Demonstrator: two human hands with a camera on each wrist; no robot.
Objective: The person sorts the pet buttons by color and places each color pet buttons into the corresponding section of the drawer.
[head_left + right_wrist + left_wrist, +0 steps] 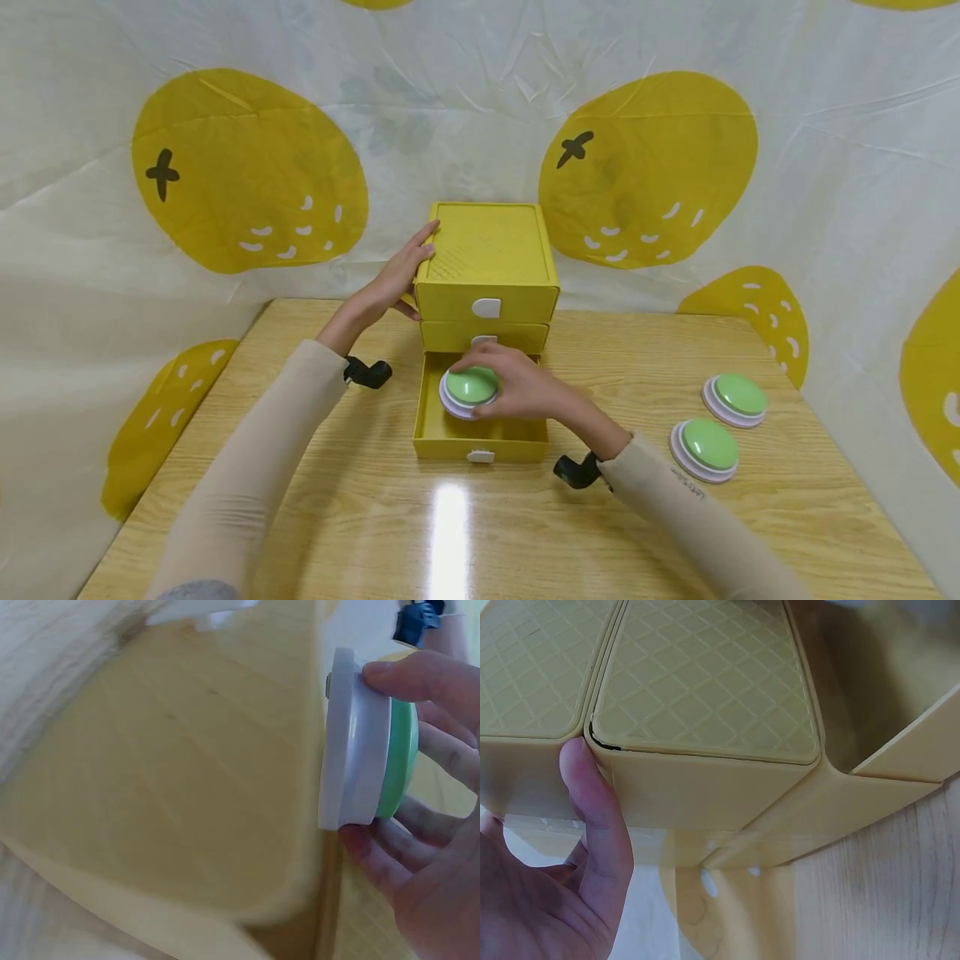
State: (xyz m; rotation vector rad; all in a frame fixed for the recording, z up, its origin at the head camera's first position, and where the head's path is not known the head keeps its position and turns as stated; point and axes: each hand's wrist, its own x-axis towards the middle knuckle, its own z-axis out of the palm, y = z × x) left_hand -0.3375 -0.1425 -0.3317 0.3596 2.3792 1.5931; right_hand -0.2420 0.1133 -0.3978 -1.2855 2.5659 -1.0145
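A yellow three-drawer box (491, 242) stands on the table with its bottom drawer (438, 448) pulled out. My left hand (393, 279) rests against the left side of the box. In the left wrist view, the thumb (596, 799) lies fairly straight along the side, by the seam between two drawers. My right hand (525, 385) grips a round push button (471, 387) with a green dome and white base, over the open drawer. The right wrist view shows the button (360, 757) held by its rim between thumb and fingers. Whether it touches the drawer floor, I cannot tell.
Two more green-and-white push buttons (705, 450) lie on the wooden table (615, 542), to the right of the box. Behind the table hangs a white cloth (450, 117) printed with yellow fruit shapes. Black wrist mounts (367, 372) sit on both wrists.
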